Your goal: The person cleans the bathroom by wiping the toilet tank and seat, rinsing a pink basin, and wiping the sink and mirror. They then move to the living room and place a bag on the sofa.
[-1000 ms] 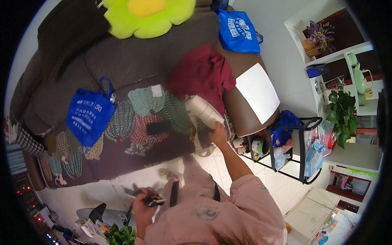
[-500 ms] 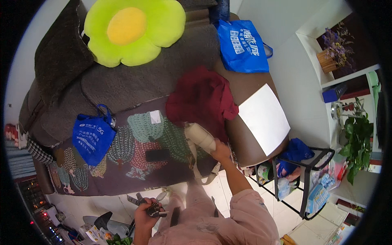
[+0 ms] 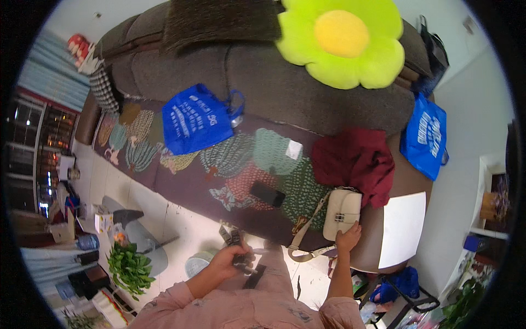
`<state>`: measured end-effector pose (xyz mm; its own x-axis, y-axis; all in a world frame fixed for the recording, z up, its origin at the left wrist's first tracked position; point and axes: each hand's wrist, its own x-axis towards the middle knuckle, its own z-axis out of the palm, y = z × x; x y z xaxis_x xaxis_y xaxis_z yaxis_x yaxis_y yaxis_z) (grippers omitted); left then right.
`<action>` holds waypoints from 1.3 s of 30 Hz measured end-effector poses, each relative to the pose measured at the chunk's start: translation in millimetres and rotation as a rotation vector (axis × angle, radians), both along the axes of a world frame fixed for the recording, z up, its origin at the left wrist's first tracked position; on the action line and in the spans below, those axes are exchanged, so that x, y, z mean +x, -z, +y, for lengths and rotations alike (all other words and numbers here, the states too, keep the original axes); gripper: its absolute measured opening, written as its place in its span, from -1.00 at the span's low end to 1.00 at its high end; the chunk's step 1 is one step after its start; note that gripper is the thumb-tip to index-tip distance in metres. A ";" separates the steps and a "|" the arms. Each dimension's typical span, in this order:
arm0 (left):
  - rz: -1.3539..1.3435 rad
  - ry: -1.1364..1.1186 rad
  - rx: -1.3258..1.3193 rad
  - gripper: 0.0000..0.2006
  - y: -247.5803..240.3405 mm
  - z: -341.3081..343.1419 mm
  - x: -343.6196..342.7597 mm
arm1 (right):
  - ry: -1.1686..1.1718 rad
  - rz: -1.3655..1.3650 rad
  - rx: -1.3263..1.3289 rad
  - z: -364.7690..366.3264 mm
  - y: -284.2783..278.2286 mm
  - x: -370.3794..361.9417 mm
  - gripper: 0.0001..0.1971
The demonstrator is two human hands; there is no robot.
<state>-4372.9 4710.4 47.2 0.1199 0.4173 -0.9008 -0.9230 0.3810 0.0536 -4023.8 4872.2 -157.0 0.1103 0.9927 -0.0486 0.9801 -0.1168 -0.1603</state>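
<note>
Right hand (image 3: 347, 239): seen stretched forward to the front edge of the sofa seat; the fingers are laid on the lower edge of the handbag, and whether they are closed around it cannot be told.
Handbag (image 3: 343, 211): a small cream bag, lying on the seat directly beyond the right hand, touching it; a red garment (image 3: 356, 159) is bunched just beyond the bag.
Bag strap (image 3: 308, 231): a tan strap, looped off the seat edge to the left of the right hand.
Left hand (image 3: 227, 259): held close to the body, fingers curled shut around a bunch of dark objects (image 3: 236, 249), whose exact kind cannot be made out.
Phone (image 3: 267, 193): a dark slab lying flat on the patterned seat cover (image 3: 230, 164), beyond the left hand and well apart from it.
White sheet (image 3: 402, 229): spread over the sofa arm, just right of the right hand.
Blue tote (image 3: 196, 119): set on the seat far beyond the left hand; a second blue bag (image 3: 424, 137) is seen far beyond the right hand.
Flower cushion (image 3: 342, 38): green with a yellow centre, resting on the sofa back, farthest from both hands.
Potted green plant (image 3: 129, 266): placed on the floor to the left of the left hand.
</note>
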 end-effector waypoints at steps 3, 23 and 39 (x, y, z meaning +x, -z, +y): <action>0.026 -0.021 -0.062 -0.95 12.1 -11.3 -19.2 | -0.103 0.225 0.052 17.5 -7.1 -30.6 -0.31; 0.210 -0.494 -0.183 -0.93 129.6 -162.0 -320.5 | 0.129 1.095 -0.760 88.6 89.8 -526.1 -0.38; -0.045 -0.486 -0.224 -0.90 163.3 -151.7 -297.1 | -0.671 0.740 -0.220 29.6 71.2 -639.5 -0.79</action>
<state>-4670.0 4558.6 -116.1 0.0016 0.2323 -0.9726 -0.9953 -0.0935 -0.0239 -4663.4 4901.9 -228.2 -0.5964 0.7999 -0.0675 0.5183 0.3195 -0.7933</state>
